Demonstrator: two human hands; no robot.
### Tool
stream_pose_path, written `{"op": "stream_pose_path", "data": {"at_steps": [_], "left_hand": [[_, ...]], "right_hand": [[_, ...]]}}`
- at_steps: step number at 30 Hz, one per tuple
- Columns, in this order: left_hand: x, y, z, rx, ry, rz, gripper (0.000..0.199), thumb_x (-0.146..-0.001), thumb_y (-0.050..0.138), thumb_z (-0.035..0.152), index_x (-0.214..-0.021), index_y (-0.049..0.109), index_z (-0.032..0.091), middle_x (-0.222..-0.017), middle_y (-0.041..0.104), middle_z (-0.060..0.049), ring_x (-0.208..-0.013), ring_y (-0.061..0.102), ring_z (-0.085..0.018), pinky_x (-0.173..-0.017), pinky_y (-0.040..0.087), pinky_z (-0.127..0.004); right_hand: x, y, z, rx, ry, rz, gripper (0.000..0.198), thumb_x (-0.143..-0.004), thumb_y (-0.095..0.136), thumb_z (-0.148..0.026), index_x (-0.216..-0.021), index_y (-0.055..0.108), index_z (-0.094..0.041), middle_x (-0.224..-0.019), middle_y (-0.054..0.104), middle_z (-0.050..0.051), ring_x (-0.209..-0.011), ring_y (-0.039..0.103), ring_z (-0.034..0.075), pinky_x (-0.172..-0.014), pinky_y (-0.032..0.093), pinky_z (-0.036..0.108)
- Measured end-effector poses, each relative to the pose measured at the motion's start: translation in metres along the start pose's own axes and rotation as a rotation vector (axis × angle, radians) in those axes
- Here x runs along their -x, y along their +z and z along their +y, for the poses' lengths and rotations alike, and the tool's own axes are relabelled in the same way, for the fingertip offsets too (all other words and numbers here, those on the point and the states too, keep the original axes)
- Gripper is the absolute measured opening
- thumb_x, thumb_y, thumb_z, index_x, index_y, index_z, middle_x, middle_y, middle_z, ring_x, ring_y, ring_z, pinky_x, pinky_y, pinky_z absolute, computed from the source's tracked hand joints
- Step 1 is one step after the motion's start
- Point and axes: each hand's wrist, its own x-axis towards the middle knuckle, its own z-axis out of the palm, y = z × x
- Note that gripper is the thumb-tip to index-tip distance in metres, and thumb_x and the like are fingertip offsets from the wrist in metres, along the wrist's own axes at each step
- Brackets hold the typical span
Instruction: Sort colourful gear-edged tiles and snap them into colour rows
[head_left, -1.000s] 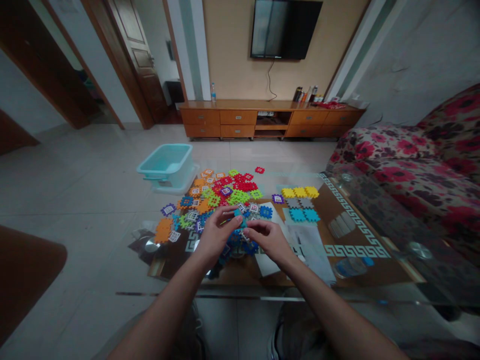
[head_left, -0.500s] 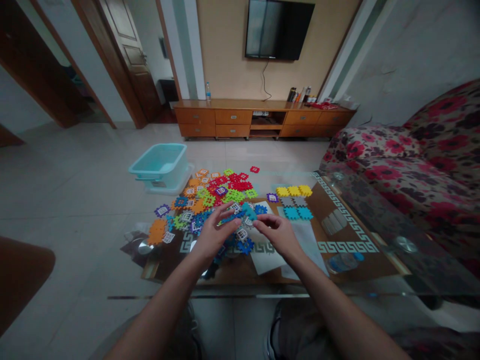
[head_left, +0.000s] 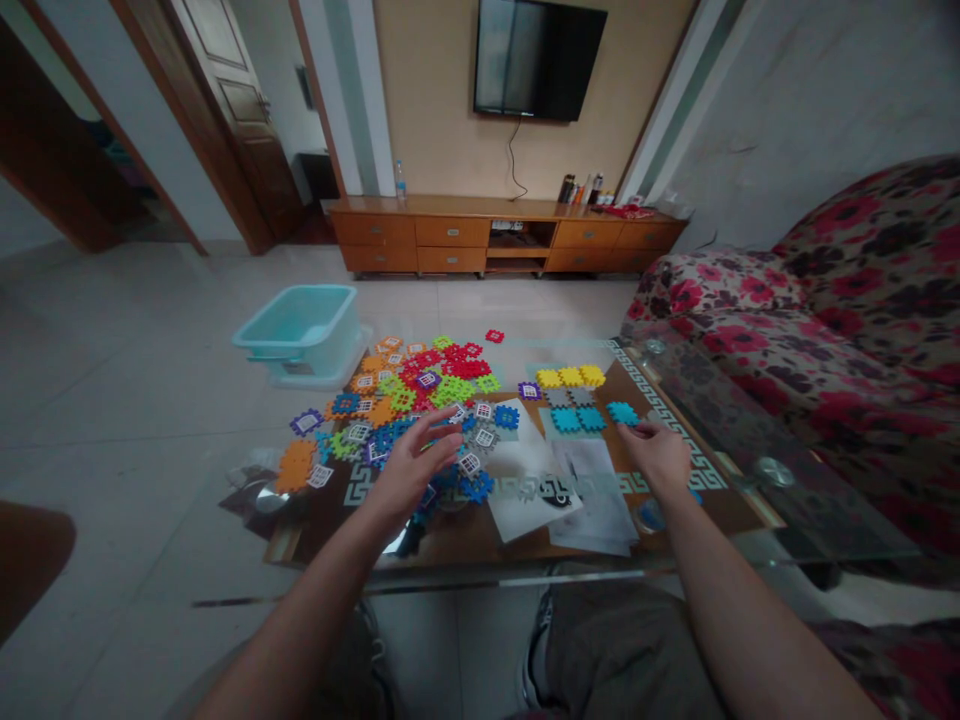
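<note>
Between the fingertips of my right hand [head_left: 658,452] is a light-blue toothed building piece [head_left: 622,412], held over the right part of the glass table. Just left of it lie two light-blue pieces [head_left: 577,419] side by side, with grey pieces [head_left: 570,397] and yellow pieces [head_left: 571,376] in rows behind them. My left hand [head_left: 420,455] has its fingers apart and holds nothing. It hovers at the near side of a mixed heap of pieces: blue [head_left: 391,437], green [head_left: 457,389], red [head_left: 472,368] and orange [head_left: 298,465].
White paper sheets [head_left: 525,505] lie under the glass table top [head_left: 465,555]. A turquoise bin [head_left: 300,335] stands beyond the table's left side. A floral sofa [head_left: 750,300] borders the right. My right forearm partly covers a plastic bottle [head_left: 651,515].
My right hand has moved right, away from the left hand, carrying the light-blue piece past the rows. My left hand stays over the heap. The view has shifted slightly.
</note>
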Motion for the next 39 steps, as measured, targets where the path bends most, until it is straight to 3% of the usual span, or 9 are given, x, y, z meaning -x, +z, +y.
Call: {"op": "stream_pose_path", "data": {"at_steps": [14,27,39], "left_hand": [[-0.001,0.001,0.003,0.005,-0.027,0.011,0.045,-0.077,0.076,0.045,-0.115,0.068,0.023,-0.115,0.065,-0.010,-0.113,0.059,-0.026,-0.090,0.049,-0.036],[0.000,0.003,0.006,0.034,-0.052,0.025,0.048,-0.075,0.077,0.047,-0.114,0.068,0.021,-0.117,0.066,-0.012,-0.117,0.058,-0.028,-0.092,0.047,-0.037],[0.001,0.003,0.008,0.034,-0.058,0.020,0.046,-0.077,0.075,0.047,-0.113,0.069,0.020,-0.116,0.066,-0.013,-0.117,0.058,-0.029,-0.093,0.047,-0.039]], "right_hand": [[-0.010,0.020,0.007,0.174,-0.083,-0.050,0.046,-0.076,0.064,-0.056,-0.097,0.077,-0.017,-0.094,0.074,0.019,-0.088,0.070,0.034,-0.069,0.050,0.038],[-0.013,0.027,0.017,0.163,-0.186,-0.007,0.047,-0.080,0.062,-0.055,-0.095,0.076,-0.013,-0.086,0.074,0.017,-0.081,0.070,0.031,-0.070,0.048,0.036],[-0.016,0.031,0.021,0.085,-0.150,0.008,0.049,-0.076,0.068,-0.054,-0.099,0.073,-0.012,-0.087,0.074,0.016,-0.086,0.069,0.030,-0.075,0.049,0.036]]}}
